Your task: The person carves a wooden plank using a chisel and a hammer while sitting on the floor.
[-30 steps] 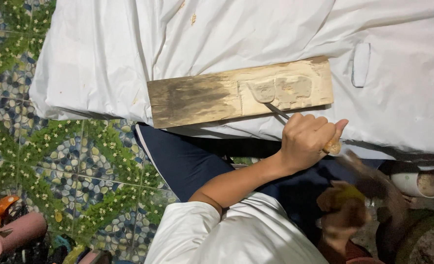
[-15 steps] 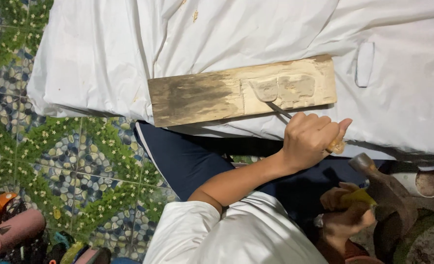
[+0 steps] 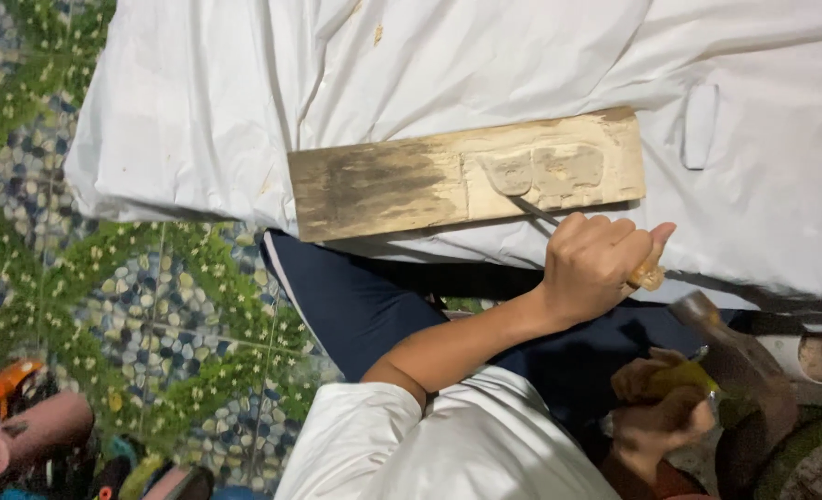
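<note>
On the white sheet (image 3: pixel 207 102) spread over the floor lies the wooden plank (image 3: pixel 401 181), its long side running left to right just beyond your knee. Your left hand (image 3: pixel 591 264) is closed around the pale handle of a chisel (image 3: pixel 533 209), whose thin metal blade slants up and left until its tip touches the lower edge of the carved area. Your right hand (image 3: pixel 661 412) is closed around the yellow-green grip of a mallet (image 3: pixel 740 356), held low beside your lap and well apart from the chisel handle; its dark head is blurred.

Progress, as far as it shows: two shallow recessed shapes are already cut into the right part of the plank, one small and one wider, side by side. Their floors look rough, which suggests that clearing is unfinished. The left part of the plank bears only a dark smudge and no cuts, so most of the surface appears unworked. A few small chips lie on the sheet near the top edge.

Outward from the work: your dark trouser leg (image 3: pixel 355 296) passes under the plank's near edge, and a white sleeve (image 3: pixel 411 449) covers your upper arm. Green and blue patterned floor tiles (image 3: pixel 105 306) fill the left side, where a pinkish cylinder (image 3: pixel 31 440) and an orange object (image 3: pixel 3 380) lie at the lower corner.
</note>
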